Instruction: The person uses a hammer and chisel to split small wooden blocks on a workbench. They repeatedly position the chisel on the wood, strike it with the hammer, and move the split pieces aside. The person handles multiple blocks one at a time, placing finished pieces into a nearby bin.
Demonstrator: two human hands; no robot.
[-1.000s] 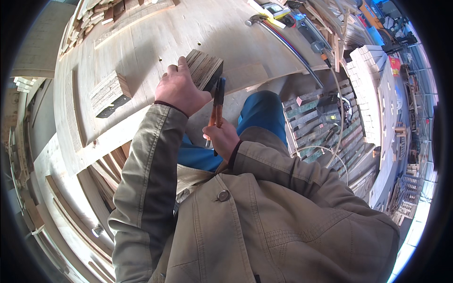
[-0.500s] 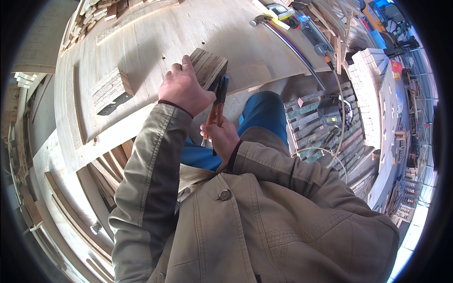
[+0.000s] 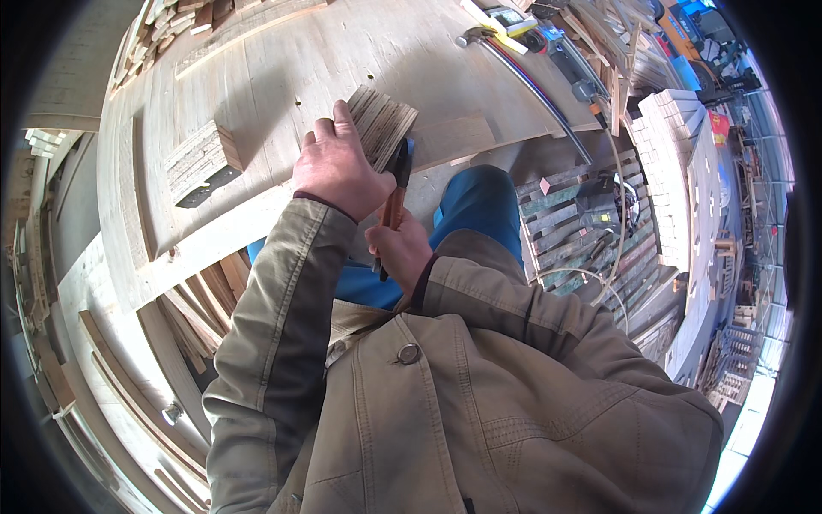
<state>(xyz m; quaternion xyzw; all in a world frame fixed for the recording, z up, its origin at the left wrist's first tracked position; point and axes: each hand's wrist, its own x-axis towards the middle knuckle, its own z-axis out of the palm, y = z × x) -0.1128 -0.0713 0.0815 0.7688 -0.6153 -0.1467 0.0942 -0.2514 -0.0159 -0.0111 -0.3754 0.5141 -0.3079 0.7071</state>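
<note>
My left hand (image 3: 341, 167) is closed round a plywood block (image 3: 384, 127), its layered edges facing up. The block is tilted at the near edge of the wooden worktop (image 3: 282, 128). In my right hand (image 3: 404, 246) are pincers (image 3: 394, 206) with orange-brown handles and dark jaws. Those jaws sit against the block's right side; what exactly they bite on is hidden. My left hand partly covers the tool's handles. To the left, a second layered wood block (image 3: 201, 163) rests on the worktop, a dark face toward me.
A hammer (image 3: 473, 36), a yellow-handled tool (image 3: 505, 32) and a power tool (image 3: 575, 77) lie at the far right. Wood offcuts (image 3: 163, 34) are heaped far left. A slatted pallet (image 3: 565, 231) with a hose (image 3: 618, 197) stands right, beside stacked pale boards (image 3: 668, 171).
The block has turned so its layered edges show more. My left hand has shifted slightly right and nearer. The pincers' handles look closer together and are more covered.
</note>
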